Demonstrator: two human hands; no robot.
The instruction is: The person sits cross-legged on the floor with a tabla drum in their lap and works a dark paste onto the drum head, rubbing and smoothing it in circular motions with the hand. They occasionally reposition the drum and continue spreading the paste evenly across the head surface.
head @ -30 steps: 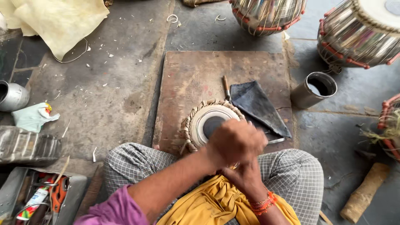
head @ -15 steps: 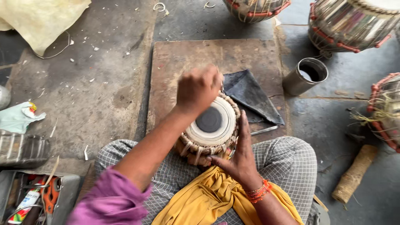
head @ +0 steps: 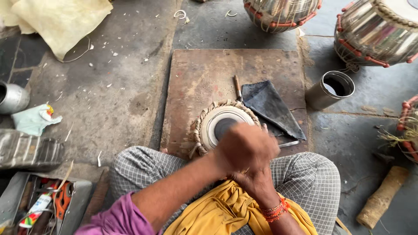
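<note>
A small drum [head: 222, 124] with a white skin, a dark centre spot and a braided rim lies tilted on a wooden board [head: 209, 74], against my crossed legs. My left hand [head: 246, 148], blurred and closed in a fist, is over the drum's near edge; whether it holds anything is hidden. Just below it, my right hand [head: 257, 185], with an orange bracelet at the wrist, rests at the drum's near side with its fingers hidden under the left hand. A yellow cloth [head: 217, 213] lies in my lap.
A dark folded cloth [head: 270, 106] and a wooden-handled tool [head: 237, 87] lie on the board beside the drum. A metal cup [head: 328, 90] stands to the right. Two big metal drums [head: 283, 13] [head: 379, 32] sit at the back. A tool tray [head: 43, 204] is at lower left.
Half a second ago my left fist was raised over the drum's far side. It has come back toward me to the near edge, above my right hand.
</note>
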